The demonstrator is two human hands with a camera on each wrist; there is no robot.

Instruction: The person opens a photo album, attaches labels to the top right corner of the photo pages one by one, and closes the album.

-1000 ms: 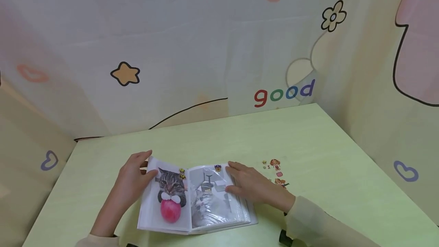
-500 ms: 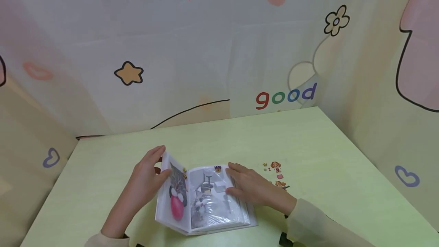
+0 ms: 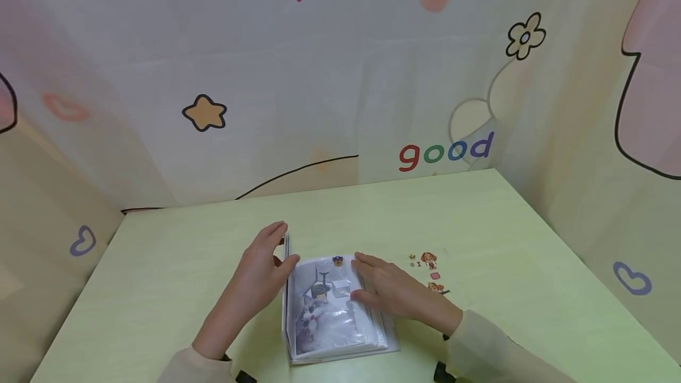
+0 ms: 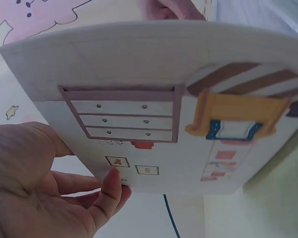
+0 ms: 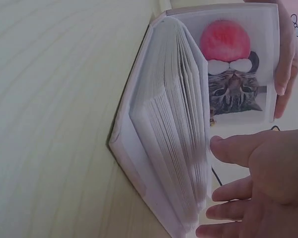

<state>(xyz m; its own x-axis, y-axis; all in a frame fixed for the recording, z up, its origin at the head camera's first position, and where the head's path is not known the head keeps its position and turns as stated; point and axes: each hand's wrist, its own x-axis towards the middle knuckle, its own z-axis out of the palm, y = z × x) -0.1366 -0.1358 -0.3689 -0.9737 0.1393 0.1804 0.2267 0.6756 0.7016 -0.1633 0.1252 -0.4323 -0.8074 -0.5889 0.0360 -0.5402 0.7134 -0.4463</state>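
A small photo album (image 3: pixel 332 333) lies on the table, its front cover raised upright at the spine. My left hand (image 3: pixel 260 276) grips that cover by its outer edge, thumb on the inner side and fingers on the outer. The left wrist view shows the cover's printed outside (image 4: pixel 193 119), with a drawn dresser and a bed. Inside it, a picture of a cat with a pink ball (image 5: pixel 233 74) appears in the right wrist view. With fingers extended, my right hand (image 3: pixel 396 291) rests on the right page, which carries a grey photo under shiny plastic and a small dog-face sticker (image 3: pixel 337 260).
To the right of the album, several cartoon dog stickers (image 3: pixel 428 260) lie on the pale green table (image 3: pixel 202 241). A printed curtain (image 3: pixel 298 81) closes off the back and sides of the table.
My left hand has moved right, swinging the cover from lying spread out to standing upright, so the cat picture is hidden from the head view. The right hand has stayed on the page.
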